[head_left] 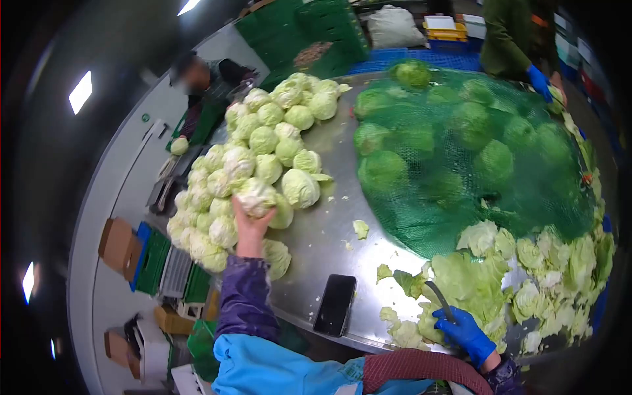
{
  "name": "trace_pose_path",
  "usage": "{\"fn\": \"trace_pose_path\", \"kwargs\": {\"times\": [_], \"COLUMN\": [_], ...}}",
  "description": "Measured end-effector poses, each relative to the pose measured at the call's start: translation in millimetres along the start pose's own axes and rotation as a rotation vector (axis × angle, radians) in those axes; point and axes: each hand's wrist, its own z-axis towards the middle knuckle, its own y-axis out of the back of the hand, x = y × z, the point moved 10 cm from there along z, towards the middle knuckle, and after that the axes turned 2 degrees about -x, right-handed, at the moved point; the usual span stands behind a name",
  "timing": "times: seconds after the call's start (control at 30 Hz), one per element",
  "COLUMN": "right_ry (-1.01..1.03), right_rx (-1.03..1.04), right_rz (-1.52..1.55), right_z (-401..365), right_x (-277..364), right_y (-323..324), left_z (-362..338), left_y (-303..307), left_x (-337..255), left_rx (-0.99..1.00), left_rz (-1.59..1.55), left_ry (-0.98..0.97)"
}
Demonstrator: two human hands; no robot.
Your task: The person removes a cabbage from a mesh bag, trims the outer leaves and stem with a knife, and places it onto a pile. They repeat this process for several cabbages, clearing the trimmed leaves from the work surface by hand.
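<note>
My bare left hand [250, 227] is wrapped round the lower side of a pale cabbage [255, 195] at the front of a large heap of trimmed cabbages [263, 139]. In my right hand [467, 334], gloved in blue, is a knife [440, 299] with a dark, curved blade pointing up and left. Loose cabbage leaves [471, 280] lie around and beneath that hand. Farther back, a green mesh net [421, 224] covers several larger green cabbages [494, 161].
A dark phone [335, 305] lies near the front edge of the metal table [336, 227]. Leaf scraps [559, 276] pile up on the right. One co-worker [526, 39] with blue gloves stands at the back right, another person [214, 82] at the far left. Crates [155, 260] stand left.
</note>
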Motion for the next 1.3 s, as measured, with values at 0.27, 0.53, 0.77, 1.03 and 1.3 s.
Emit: {"fn": "trace_pose_path", "kwargs": {"times": [0.27,0.53,0.77,1.03,1.3], "right_ry": [0.155,0.108,0.43,0.469,0.329], "right_rx": [-0.016,-0.578,-0.671,-0.663,-0.628], "right_rz": [-0.716,-0.635,-0.2,0.311,0.561], "right_z": [0.4,-40.0,-49.1,104.5,156.9], "right_x": [-14.6,-18.2,31.5,106.8,100.0], "right_y": [7.0,197.5,206.6,259.5,267.6], "left_z": [-58.2,-326.0,-181.1,-210.5,-263.2], "left_y": [-152.7,-471.0,-570.5,-594.9,-591.7], "left_x": [-24.8,2.1,140.5,141.2,82.6], "left_rx": [0.038,1.497,0.927,1.108,1.107], "left_rz": [-0.31,0.333,0.399,0.231,0.012], "left_ry": [0.435,0.264,0.056,0.656,0.885]}}
